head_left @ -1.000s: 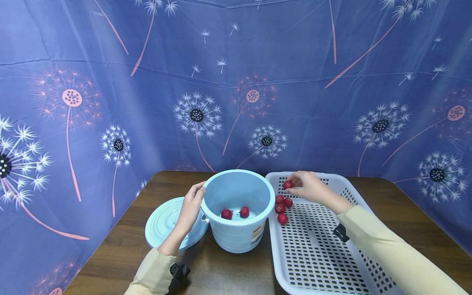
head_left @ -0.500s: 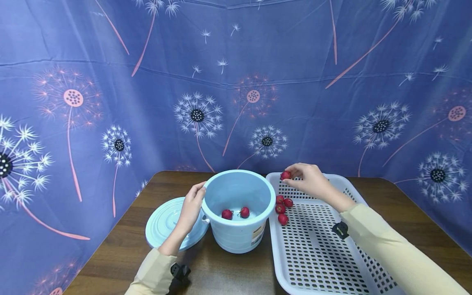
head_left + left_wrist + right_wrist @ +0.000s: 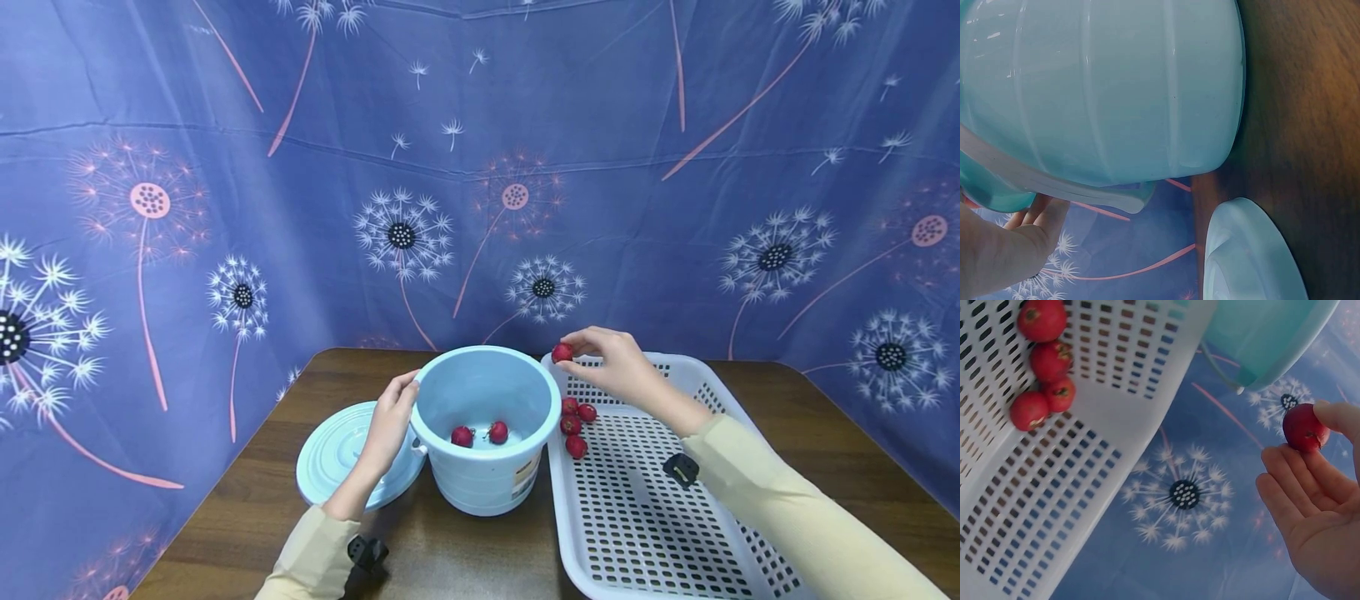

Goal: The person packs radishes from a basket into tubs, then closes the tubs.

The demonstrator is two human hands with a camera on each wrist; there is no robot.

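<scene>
My right hand pinches a red hawthorn fruit between thumb and fingertips, over the back left corner of the white basket, close to the bucket rim. In the right wrist view the held fruit shows a dried end, with the light blue bucket above it. My left hand grips the left rim of the bucket; the left wrist view shows its fingers at the rim beside the pale handle. Two hawthorn fruits lie on the bucket's floor.
Several more hawthorn fruits lie along the left side of the white perforated basket. A light blue lid is on the wooden table, left of the bucket. Behind hangs a blue dandelion-print cloth.
My right hand has lifted the hawthorn fruit up from the basket and carried it left toward the bucket. My left hand stays at the rim.
</scene>
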